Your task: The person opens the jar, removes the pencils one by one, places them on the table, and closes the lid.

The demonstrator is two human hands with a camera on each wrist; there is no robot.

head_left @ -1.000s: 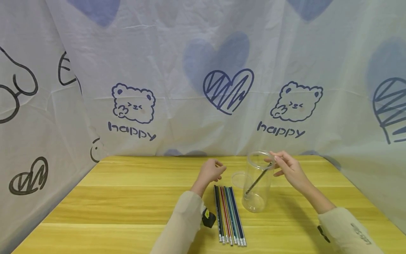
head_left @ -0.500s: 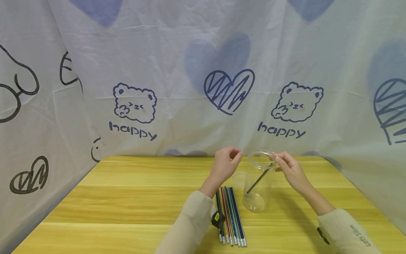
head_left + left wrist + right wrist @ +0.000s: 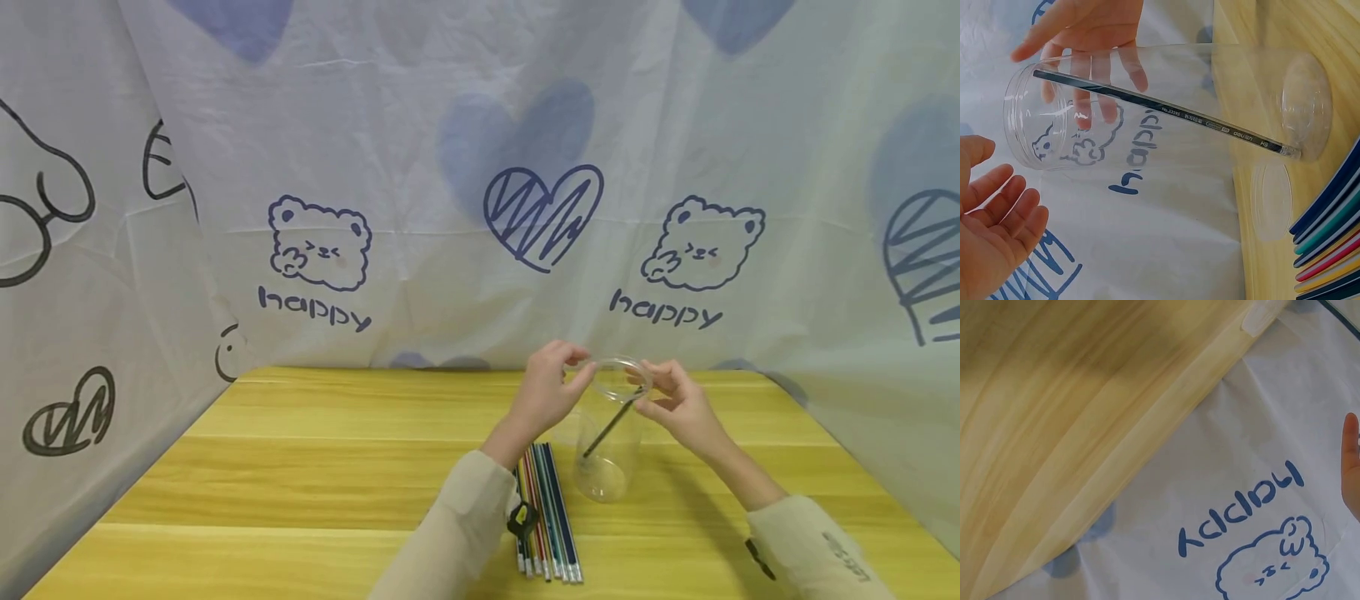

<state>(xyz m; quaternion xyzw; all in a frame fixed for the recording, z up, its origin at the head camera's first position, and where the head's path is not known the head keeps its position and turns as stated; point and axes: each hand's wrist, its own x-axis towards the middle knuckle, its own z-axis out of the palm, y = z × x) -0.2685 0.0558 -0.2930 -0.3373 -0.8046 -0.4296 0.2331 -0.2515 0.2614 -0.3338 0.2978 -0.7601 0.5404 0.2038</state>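
A clear plastic jar (image 3: 602, 483) stands upright and uncapped on the table. Inside it leans a dark pencil (image 3: 1166, 114), its eraser end at the bottom and its other end near the rim. My right hand (image 3: 682, 408) is at the jar's right rim; in the left wrist view its fingers extend behind the clear wall, and whether they touch it is unclear. My left hand (image 3: 547, 387) is at the rim's left side with loosely bent fingers, holding nothing. Several pencils (image 3: 553, 517) lie side by side left of the jar, partly hidden by my left forearm.
A clear round lid (image 3: 1271, 200) lies on the wooden table (image 3: 300, 467) behind the jar. A white printed cloth (image 3: 420, 250) hangs along the table's back edge. In the right wrist view, part of a hand (image 3: 1351, 475) shows at the right edge.
My left hand has moved right and up from above the pencil row to the jar's rim. My right hand's fingers have spread apart at the rim. The pencil stays leaning in the jar.
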